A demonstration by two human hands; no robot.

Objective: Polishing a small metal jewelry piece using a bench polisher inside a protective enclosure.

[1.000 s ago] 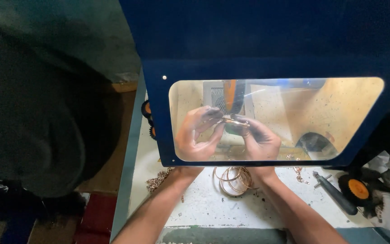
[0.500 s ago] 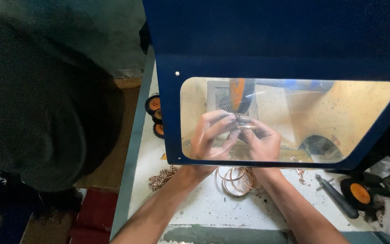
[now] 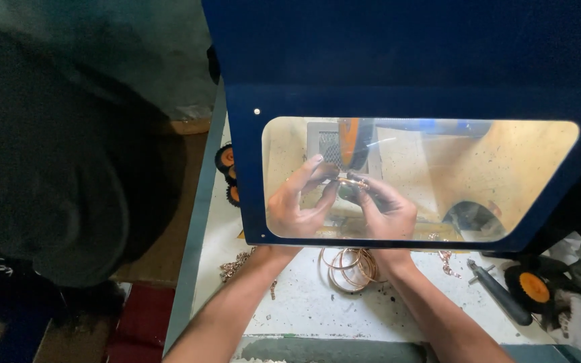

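While both hands work behind the blue guard's window point(image 3: 479, 175), left hand point(image 3: 297, 205) and right hand point(image 3: 388, 210) fingers pinch 1 copper ring point(image 3: 351, 181) just below the orange wheel point(image 3: 352, 142); a loosened pinch risks it snagging and flying off.
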